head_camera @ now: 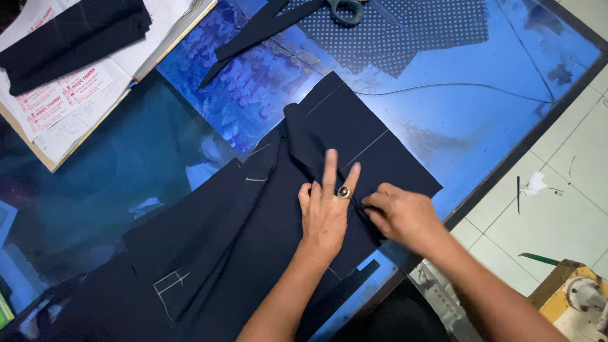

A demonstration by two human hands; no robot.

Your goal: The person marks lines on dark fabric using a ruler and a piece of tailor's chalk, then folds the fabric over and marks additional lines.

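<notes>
Dark navy cloth [253, 234] sprawls across the blue tabletop [481, 120] — its long axis runs diagonally, from the lower left up toward the upper right corner, chalk lines marked on it. Left hand [324, 212] presses flat on the cloth, grip open, fingers spread (a ring on one finger). Right hand [402, 215] sits just beside it — grip closed, pinching a fold of the cloth near its right edge. Scissors [345, 9] lie at the top, an open notebook [82, 88] upper left.
</notes>
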